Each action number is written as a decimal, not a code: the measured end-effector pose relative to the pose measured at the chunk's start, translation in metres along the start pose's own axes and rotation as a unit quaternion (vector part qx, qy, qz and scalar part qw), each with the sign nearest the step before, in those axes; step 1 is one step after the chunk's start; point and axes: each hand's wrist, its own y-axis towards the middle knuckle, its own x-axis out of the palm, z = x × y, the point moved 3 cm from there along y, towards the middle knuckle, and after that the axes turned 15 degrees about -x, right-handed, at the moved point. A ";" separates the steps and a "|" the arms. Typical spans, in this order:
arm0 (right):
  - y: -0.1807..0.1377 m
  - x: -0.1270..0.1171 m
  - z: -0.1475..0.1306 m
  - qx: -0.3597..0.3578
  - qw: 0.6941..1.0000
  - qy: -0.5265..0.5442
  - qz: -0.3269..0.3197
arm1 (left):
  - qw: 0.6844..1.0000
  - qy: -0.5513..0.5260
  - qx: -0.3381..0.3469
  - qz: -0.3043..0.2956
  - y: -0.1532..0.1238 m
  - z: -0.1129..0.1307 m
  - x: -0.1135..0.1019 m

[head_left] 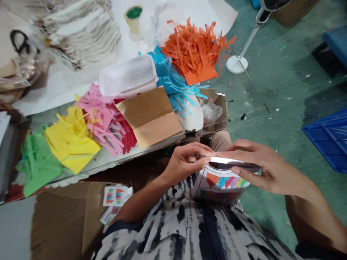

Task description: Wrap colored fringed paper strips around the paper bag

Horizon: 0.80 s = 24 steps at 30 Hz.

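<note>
Close to my body, a printed card [221,186] with pictures of colourful paper fringes stands roughly upright, its folded white top edge facing me. The thumb and fingers of my left hand [189,158] pinch that edge at its left end. Along the right part of the same edge lies my right hand [257,162], fingers above and thumb below, closed on it. Beyond my hands, a folded brown paper sheet [151,119] lies at the table's edge. What is inside or behind the card is hidden.
Fringed paper bundles lie on the table: green [40,159], yellow [70,139], pink [100,119], blue [173,79] and orange [197,50]. Near them are a clear plastic box [128,74], a tape roll [133,18] and scissors [20,41]. A blue crate [328,137] sits on the floor.
</note>
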 end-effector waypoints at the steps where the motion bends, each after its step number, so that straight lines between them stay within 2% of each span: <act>1: 0.000 0.001 0.000 -0.001 1.000 0.000 0.003 | 1.000 0.003 0.002 -0.003 -0.001 -0.002 0.000; 4: 0.001 0.002 0.000 -0.005 1.000 0.004 0.007 | 0.999 0.039 0.030 -0.024 -0.002 0.000 -0.002; 10: -0.001 0.004 0.001 -0.016 1.000 -0.003 0.006 | 0.976 0.125 0.171 -0.046 -0.004 0.001 -0.008; 13: -0.001 0.005 0.003 -0.019 1.000 -0.011 0.004 | 0.962 0.164 0.213 -0.050 -0.005 -0.005 -0.008; 19: -0.002 0.008 0.004 -0.021 0.998 -0.058 0.025 | 0.975 0.156 0.160 -0.011 -0.002 -0.017 -0.009; 24: 0.001 0.006 -0.007 -0.057 0.987 -0.146 0.019 | 0.977 0.148 0.154 0.002 -0.001 -0.015 -0.008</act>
